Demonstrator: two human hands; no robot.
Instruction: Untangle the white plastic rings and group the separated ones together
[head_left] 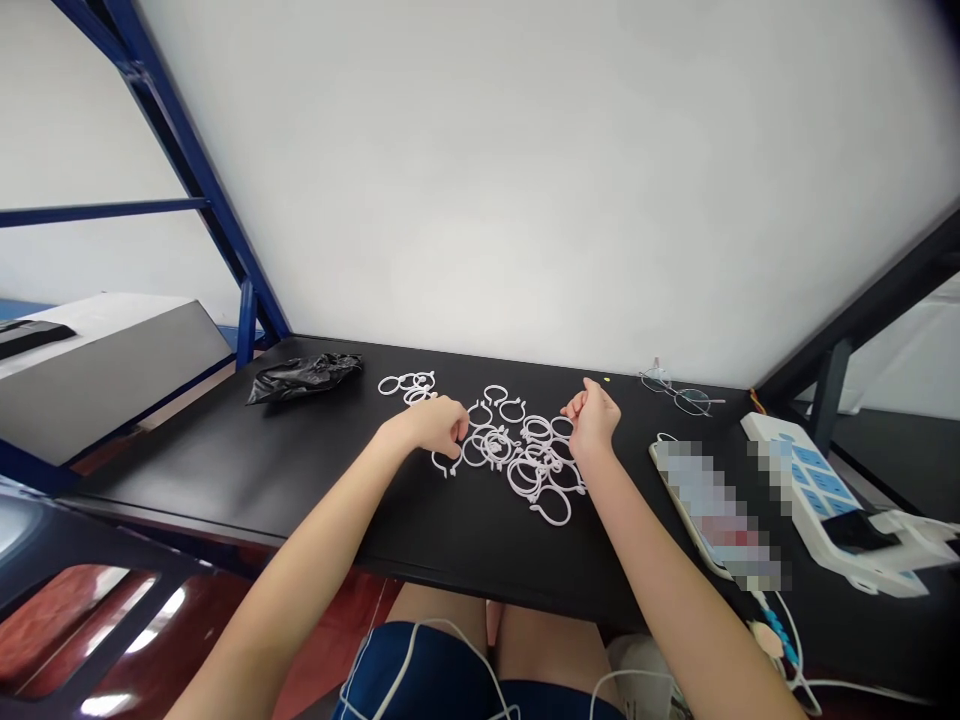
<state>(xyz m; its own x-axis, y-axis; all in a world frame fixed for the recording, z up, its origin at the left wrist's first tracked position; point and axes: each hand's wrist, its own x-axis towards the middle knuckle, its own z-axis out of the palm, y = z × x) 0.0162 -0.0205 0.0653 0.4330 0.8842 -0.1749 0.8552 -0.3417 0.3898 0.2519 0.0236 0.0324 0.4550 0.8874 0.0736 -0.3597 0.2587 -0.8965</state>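
Note:
A loose heap of white curtain rings [527, 468], thin open loops with small knobbed ends, lies on the black tabletop [315, 450]. My left hand [441, 425] is at the heap's left side, palm down with its fingers curled. One open ring [448, 462] shows just below those fingers; its upper part is hidden, so whether it is gripped is unclear. On the right edge of the heap, my right hand [594, 412] is raised with its fingers curled in, close beside a ring [561, 428]. What its fingertips hold, if anything, cannot be seen. Several more rings [407, 384] lie beyond my left hand.
A crumpled black plastic bag [304, 377] lies at the back left. Glasses [681, 395] rest near the wall at right. A phone [712, 510] with a cable and a white power strip [817, 490] lie right of my right forearm. Blue frame posts [199, 170] stand left.

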